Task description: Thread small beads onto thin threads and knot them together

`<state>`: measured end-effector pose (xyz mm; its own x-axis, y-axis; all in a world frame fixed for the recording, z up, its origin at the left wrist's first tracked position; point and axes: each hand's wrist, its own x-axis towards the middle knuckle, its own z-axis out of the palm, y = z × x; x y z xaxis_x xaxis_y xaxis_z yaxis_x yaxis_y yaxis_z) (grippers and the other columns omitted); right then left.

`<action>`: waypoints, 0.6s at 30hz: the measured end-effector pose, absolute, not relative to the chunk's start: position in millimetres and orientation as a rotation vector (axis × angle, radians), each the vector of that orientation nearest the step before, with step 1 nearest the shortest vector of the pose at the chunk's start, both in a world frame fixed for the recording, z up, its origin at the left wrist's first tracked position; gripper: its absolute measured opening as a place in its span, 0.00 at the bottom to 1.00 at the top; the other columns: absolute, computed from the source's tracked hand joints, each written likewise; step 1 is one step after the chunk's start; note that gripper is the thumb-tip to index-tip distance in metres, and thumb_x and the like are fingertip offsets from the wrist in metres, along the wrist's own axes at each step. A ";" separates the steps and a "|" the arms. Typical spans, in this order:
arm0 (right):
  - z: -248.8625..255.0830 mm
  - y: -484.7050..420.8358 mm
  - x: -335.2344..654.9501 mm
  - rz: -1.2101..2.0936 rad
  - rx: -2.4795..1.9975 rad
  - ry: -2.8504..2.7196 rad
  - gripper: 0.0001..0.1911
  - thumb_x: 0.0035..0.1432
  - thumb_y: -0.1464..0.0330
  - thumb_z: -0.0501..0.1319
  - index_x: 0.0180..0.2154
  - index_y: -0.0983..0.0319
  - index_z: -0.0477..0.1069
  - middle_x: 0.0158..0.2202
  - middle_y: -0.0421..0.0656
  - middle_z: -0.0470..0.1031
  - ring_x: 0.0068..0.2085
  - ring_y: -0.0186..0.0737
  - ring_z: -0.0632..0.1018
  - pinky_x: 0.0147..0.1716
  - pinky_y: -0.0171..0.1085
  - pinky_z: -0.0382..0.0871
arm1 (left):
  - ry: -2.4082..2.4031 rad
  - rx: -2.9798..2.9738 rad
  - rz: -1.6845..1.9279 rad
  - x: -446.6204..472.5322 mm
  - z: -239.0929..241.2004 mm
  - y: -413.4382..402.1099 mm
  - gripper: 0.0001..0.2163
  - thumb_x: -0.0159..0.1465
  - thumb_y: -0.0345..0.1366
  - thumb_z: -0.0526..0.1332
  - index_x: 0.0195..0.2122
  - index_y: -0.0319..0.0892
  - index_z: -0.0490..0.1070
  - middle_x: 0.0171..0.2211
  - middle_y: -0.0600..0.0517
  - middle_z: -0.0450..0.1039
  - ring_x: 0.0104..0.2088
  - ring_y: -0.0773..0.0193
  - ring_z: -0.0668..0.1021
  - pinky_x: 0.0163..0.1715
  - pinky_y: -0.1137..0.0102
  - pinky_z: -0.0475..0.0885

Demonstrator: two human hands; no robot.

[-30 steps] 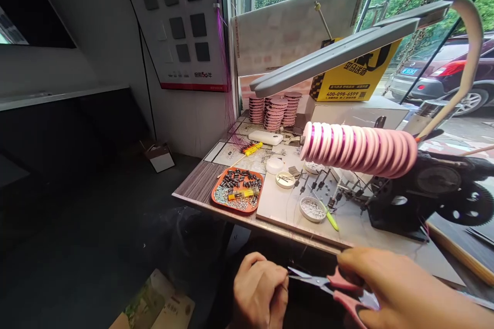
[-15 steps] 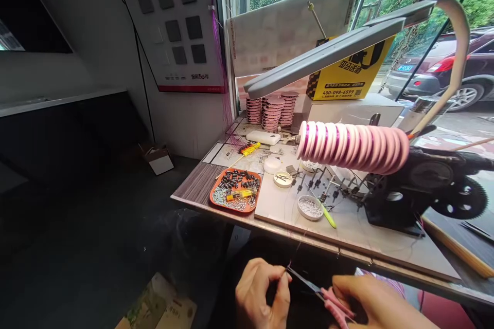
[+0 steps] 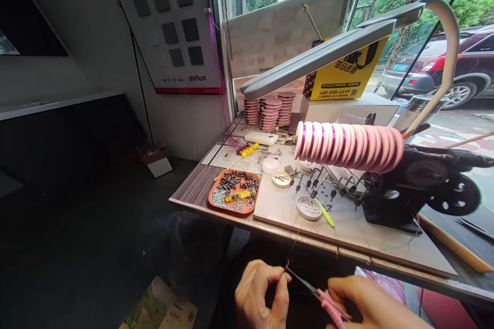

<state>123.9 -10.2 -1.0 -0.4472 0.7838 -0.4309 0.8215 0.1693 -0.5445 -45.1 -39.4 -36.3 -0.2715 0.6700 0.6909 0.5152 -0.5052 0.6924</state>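
Note:
My left hand (image 3: 260, 290) is closed in a pinch, thumb against forefinger, below the bench's front edge. A thin purple thread (image 3: 288, 261) rises from the pinched fingertips toward the bench; any small piece between the fingers is too hidden to name. In my right hand (image 3: 368, 300) is a pair of scissors (image 3: 327, 302) with pink handles. Their narrow blades point left, and the tips reach the thread right at my left fingertips. The blades look nearly closed together.
On the bench (image 3: 195, 185) stand an orange tray (image 3: 211, 205) of small parts, a round dish of white beads (image 3: 309, 207), and a green-handled tool (image 3: 326, 214). A black machine (image 3: 428, 175) carries a pink ribbed roll (image 3: 349, 146). A grey lamp (image 3: 320, 56) hangs above.
The scissors and my right hand have shifted slightly left, and the blades look closer together. My left hand keeps its pinch. The whole view has moved slightly.

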 end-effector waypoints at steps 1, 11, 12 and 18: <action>-1.4 -9.6 124.1 -1.168 1.616 2.355 0.14 0.40 0.67 0.58 0.18 0.60 0.50 0.17 0.33 0.55 0.22 0.31 0.57 0.19 0.30 0.46 | 1.492 1.810 1.896 -44.9 -36.3 -39.4 0.06 0.60 0.28 0.56 0.27 0.44 0.68 0.19 0.56 0.69 0.21 0.68 0.71 0.21 0.74 0.68; -4.8 -10.9 124.5 -1.306 1.634 2.362 0.14 0.41 0.69 0.60 0.18 0.60 0.52 0.18 0.34 0.57 0.23 0.32 0.59 0.20 0.30 0.47 | 1.486 1.795 1.909 -44.5 -38.2 -38.6 0.06 0.59 0.28 0.56 0.27 0.44 0.68 0.19 0.56 0.70 0.21 0.68 0.71 0.22 0.75 0.68; -7.0 -10.9 125.2 -1.322 1.621 2.372 0.14 0.41 0.70 0.60 0.18 0.61 0.53 0.18 0.34 0.57 0.23 0.31 0.59 0.20 0.30 0.47 | 1.484 1.801 1.909 -44.8 -38.2 -38.4 0.06 0.59 0.28 0.56 0.27 0.44 0.68 0.19 0.56 0.70 0.21 0.68 0.71 0.22 0.74 0.69; -16.2 -10.6 119.7 -1.407 1.553 2.423 0.14 0.44 0.69 0.58 0.17 0.62 0.53 0.17 0.32 0.53 0.23 0.30 0.56 0.20 0.29 0.47 | 1.472 1.782 1.926 -44.5 -40.3 -39.5 0.06 0.59 0.28 0.56 0.27 0.44 0.69 0.19 0.54 0.71 0.22 0.67 0.72 0.21 0.74 0.69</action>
<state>119.7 -10.6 -16.2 -0.5286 0.7595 -0.3791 0.7057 0.1450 -0.6935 -44.5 -39.5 -40.3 -0.2927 0.6616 0.6903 0.4921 -0.5148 0.7020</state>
